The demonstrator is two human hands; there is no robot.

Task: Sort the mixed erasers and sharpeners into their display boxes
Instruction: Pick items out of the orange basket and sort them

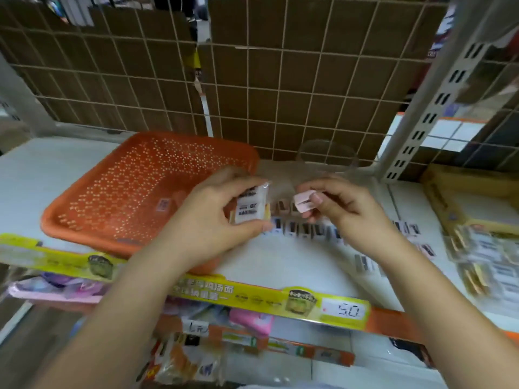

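Erasers: white wrapped eraser (252,204) gripped between thumb and curled fingers of left hand (213,217), small pink eraser (304,202) pinched at fingertips of right hand (345,209), both above white shelf (295,265), orange basket (134,189) left of the fingers.

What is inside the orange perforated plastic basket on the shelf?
The orange perforated plastic basket shows one small pale labelled item on its floor, too blurred to identify. The left hand, gripping a white wrapped eraser, covers the basket's near right corner, so anything there is hidden.
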